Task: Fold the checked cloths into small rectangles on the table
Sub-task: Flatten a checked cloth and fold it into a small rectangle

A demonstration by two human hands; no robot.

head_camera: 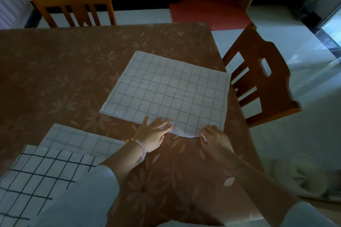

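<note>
Head view, blue-checked cloth (166, 90) spread flat

Dressed in a pale, bluish-white top with short, loose sleeves: left sleeve (86, 195) wide and softly creased, right sleeve (311, 215) only partly in view at the frame's lower corner. Bare-armed from the cuffs down. Around the wrist of the left hand (153, 135), a bracelet (141, 146) of round pale pink beads with a few small gold ones toward the thumb side.
</note>
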